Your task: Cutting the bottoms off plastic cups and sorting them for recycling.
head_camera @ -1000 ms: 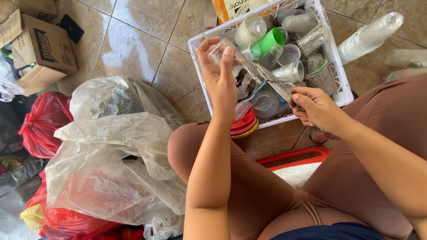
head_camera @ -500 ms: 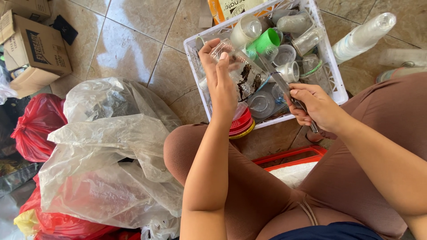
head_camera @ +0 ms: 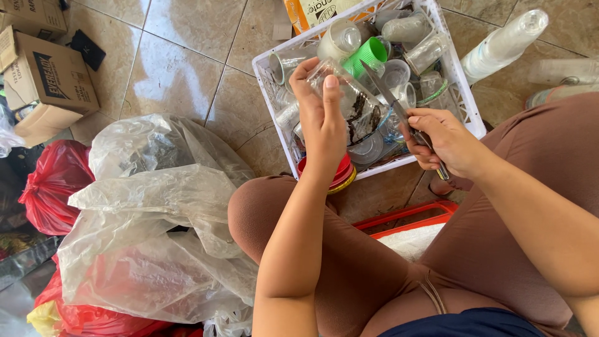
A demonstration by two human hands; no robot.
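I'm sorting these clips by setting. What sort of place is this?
Likely a home or yard corner used for sorting recyclables: a tiled floor, a white crate of clear plastic cups, stuffed plastic bags and cardboard boxes.

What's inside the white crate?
The white crate holds clear plastic cups and a green cup. The left hand, its clear cup and the knife cover lower layers.

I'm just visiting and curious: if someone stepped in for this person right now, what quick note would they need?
Left hand: grip closed on a clear plastic cup with a dark printed label, held above the white plastic crate.
Right hand: grip closed on a thin metal blade, tip at the cup's side.
Done: label still on the cup.
Left: many clear cups in the crate; clear plastic bags lie on the floor alongside.
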